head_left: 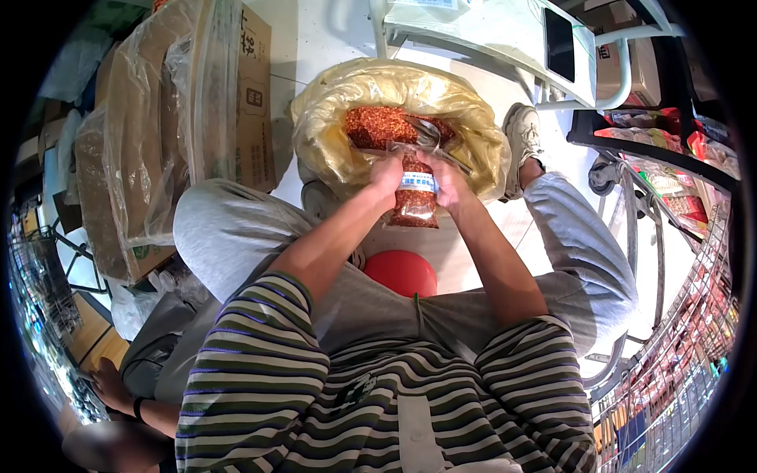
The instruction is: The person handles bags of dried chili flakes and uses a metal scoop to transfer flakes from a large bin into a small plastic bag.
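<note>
Far left, down in the corner, there's another person's hand [110, 386] with a dark wristband, just resting low by the floor. Above that is a stack of cardboard boxes [251, 102] wrapped in clear plastic. Moving to the middle: the left hand [388, 175] is closed around the top left corner of a small bag [414, 206], fingers curled tight on the plastic. The bag is clear, packed with red chili flakes, and has a blue and white label near the top. It hangs upright between both hands, right in front of the near rim of a big sack [331, 134]. That one is yellowish plastic, wide open and full of the same red flakes. The right hand [449, 185] pinches the bag's other top corner, also shut on it. Below the hands a red stool [400, 272] pokes out between the grey-trousered knees. Over to the right there's a white shoe [522, 135] beside the sack, then shelves [670, 158] with red packets.
</note>
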A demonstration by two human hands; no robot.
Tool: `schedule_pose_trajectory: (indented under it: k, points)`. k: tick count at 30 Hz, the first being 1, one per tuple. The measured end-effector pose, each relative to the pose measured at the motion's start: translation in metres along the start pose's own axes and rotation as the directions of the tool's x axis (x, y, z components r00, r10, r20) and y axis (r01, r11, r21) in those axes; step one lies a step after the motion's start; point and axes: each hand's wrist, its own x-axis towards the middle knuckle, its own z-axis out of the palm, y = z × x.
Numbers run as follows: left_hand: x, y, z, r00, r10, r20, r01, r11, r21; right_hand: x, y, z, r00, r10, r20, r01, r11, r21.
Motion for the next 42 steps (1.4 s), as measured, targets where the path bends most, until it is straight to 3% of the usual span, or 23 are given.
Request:
schedule_pose_trajectory:
  k: [8, 17, 23, 31, 38, 42]
  points:
    - [-0.011, 0.003, 0.007, 0.995, 0.085, -0.06, -0.082, 0.995, 0.051, -0.004, -0.006, 0.005, 1.0, 0.0, 0.011, 0.0, 1.0, -0.031]
    - [0.009, -0.004, 0.0, 0.993, 0.057, -0.102, -0.051, 0.997, 0.061, -0.004, -0.005, 0.011, 0.998, -0.051, -0.034, 0.048, 0.995, -0.092]
    - [0.003, -0.001, 0.001, 0.994, 0.066, -0.089, -0.058, 0.995, 0.085, 0.013, 0.003, -0.001, 0.999, 0.034, -0.002, -0.034, 0.998, -0.046]
    - [-0.012, 0.006, 0.007, 0.994, 0.054, -0.098, -0.049, 0.998, 0.046, 0.01, 0.005, -0.001, 1.0, 0.023, -0.002, -0.023, 0.998, -0.062]
    - [-0.009, 0.007, 0.004, 0.998, 0.007, -0.06, -0.002, 0.997, 0.074, 0.013, 0.003, -0.003, 0.997, 0.068, 0.033, -0.066, 0.995, -0.075]
    - [-0.012, 0.007, 0.007, 0.993, 0.037, -0.111, -0.019, 0.988, 0.156, 0.002, -0.003, 0.002, 0.987, 0.091, 0.136, -0.087, 0.995, -0.039]
